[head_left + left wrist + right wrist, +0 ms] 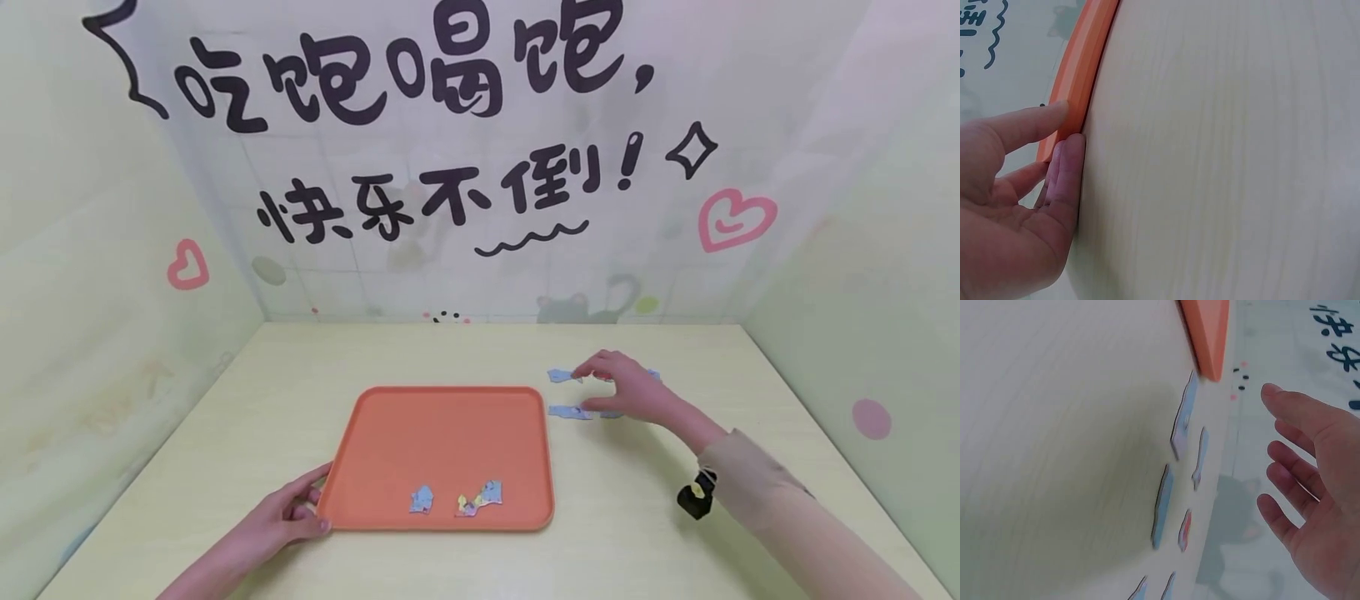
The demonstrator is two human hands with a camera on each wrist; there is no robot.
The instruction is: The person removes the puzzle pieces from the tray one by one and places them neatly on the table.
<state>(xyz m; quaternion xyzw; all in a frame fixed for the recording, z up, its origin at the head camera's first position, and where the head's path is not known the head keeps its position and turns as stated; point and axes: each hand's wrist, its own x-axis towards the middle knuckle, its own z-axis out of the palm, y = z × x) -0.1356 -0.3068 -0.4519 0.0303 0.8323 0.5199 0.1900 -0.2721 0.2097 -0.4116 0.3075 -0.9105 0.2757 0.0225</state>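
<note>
An orange tray (442, 442) lies on the table with two small groups of printed puzzle pieces near its front edge: a blue piece (422, 499) and a joined blue-and-yellow cluster (480, 498). My left hand (281, 517) grips the tray's left side close to the front corner. In the left wrist view, the thumb (1035, 128) and fingers pinch the orange rim (1079, 75). My right hand (626, 387) hovers above loose puzzle pieces right of the tray, fingers spread and holding nothing. Several of these pieces, such as a blue one (1162, 506), show in the right wrist view; the hand partly covers them overhead.
The pale wooden table (420, 567) meets a printed wall (465, 283) at the back and side walls left and right. A black wrist strap item (697, 496) hangs below the right sleeve (780, 500).
</note>
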